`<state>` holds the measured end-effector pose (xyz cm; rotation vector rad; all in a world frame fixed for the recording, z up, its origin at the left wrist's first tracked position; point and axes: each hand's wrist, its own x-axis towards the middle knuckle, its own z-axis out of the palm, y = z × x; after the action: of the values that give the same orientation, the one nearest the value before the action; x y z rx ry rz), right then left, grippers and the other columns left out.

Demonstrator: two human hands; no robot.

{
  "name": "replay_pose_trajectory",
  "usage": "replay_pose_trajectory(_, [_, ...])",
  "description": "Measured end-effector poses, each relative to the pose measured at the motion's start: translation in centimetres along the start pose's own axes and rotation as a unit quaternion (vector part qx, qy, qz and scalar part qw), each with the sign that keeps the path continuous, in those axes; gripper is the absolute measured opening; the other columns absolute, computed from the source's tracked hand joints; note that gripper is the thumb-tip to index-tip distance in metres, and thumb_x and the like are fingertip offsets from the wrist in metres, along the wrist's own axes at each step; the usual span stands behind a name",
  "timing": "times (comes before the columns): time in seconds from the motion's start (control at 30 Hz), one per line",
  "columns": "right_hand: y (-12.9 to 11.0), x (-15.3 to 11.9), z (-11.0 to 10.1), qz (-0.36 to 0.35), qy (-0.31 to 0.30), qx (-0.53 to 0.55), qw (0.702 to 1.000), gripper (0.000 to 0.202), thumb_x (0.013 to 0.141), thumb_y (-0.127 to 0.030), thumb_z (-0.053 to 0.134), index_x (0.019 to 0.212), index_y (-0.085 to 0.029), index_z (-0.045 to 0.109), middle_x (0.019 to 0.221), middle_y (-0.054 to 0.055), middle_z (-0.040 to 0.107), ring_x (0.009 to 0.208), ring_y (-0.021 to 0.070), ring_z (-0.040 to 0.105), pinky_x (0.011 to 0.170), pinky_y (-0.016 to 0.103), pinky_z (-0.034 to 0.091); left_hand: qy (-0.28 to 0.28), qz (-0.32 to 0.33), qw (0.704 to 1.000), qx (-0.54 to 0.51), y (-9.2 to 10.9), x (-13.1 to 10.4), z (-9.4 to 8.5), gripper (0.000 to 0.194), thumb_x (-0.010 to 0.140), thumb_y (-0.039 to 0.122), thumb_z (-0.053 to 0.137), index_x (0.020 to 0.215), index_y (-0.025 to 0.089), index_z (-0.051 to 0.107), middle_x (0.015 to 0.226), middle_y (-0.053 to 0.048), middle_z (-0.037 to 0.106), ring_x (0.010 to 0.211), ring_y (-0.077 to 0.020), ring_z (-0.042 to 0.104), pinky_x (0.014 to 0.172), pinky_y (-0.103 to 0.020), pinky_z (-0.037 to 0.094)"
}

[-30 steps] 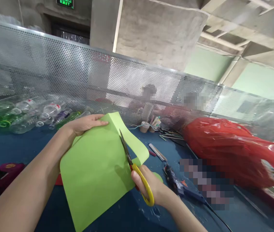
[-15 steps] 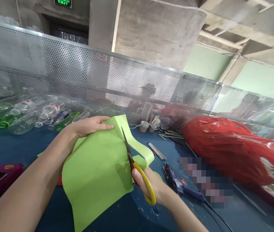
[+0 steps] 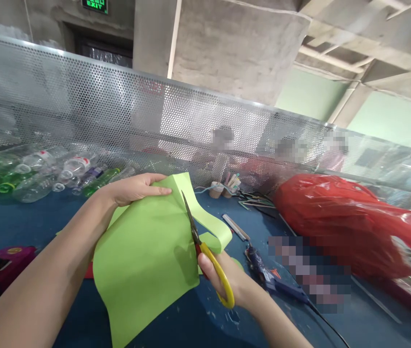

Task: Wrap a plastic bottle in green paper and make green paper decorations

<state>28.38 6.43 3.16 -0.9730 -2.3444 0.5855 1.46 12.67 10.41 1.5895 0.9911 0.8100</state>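
Observation:
A large sheet of light green paper (image 3: 143, 256) hangs curved in front of me above the blue table. My left hand (image 3: 138, 188) pinches its upper edge between thumb and fingers. In my right hand (image 3: 223, 270) are scissors (image 3: 215, 263) with yellow and red handles, the thumb through the yellow loop. Their blades lie along a cut near the sheet's right side, pointing up towards my left thumb. A narrow paper strip (image 3: 212, 224) curls away to the right of the blades. Most of my right fingers are hidden behind the scissors and paper.
Clear and green plastic bottles (image 3: 46, 169) lie at the back left. A glue gun (image 3: 274, 280) with a cord rests at the right, near a big red plastic bag (image 3: 335, 222). Small cups (image 3: 223, 189) hold pens. Behind stands a perforated metal screen (image 3: 118, 101), with people blurred beyond it.
My hands, the paper and the scissors have stayed almost exactly in place. Beyond the screen at the right, a person's blurred shape has shifted.

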Motion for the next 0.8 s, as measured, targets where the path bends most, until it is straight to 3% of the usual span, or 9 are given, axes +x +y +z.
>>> replay_pose_trajectory(0.27, [0.8,0.3,0.6,-0.016,0.040,0.018,0.999,0.052,0.091,-0.058,0.031,0.104,-0.018,0.061,0.091,0.009,0.064,0.096,0.0273,0.058,0.095,0.043,0.043,0.003,0.008,1.000,0.026,0.2,0.0,0.0,0.055,0.077,0.042,0.069,0.127,0.024,0.055,0.124,-0.010,0.063,0.103,-0.0265,0.065,0.082,-0.034,0.053])
replay_pose_trajectory(0.63, [1.0,0.6,0.9,-0.023,0.064,0.007,0.998,0.058,0.089,-0.061,0.031,0.115,-0.017,0.060,0.102,0.013,0.066,0.100,0.0301,0.059,0.093,0.045,0.046,-0.023,0.032,0.999,0.019,1.2,-0.8,0.6,0.044,0.076,0.044,0.068,0.115,0.025,0.062,0.113,-0.006,0.069,0.096,-0.0244,0.067,0.077,-0.032,0.056])
replay_pose_trajectory(0.8, [1.4,0.6,1.1,-0.034,0.071,0.016,0.997,0.057,0.090,-0.059,0.034,0.124,-0.017,0.053,0.108,0.014,0.065,0.109,0.0320,0.055,0.099,0.049,0.040,0.004,0.016,1.000,0.022,1.1,-0.7,0.5,0.049,0.074,0.046,0.070,0.118,0.026,0.061,0.113,-0.006,0.070,0.093,-0.0237,0.068,0.074,-0.030,0.056])
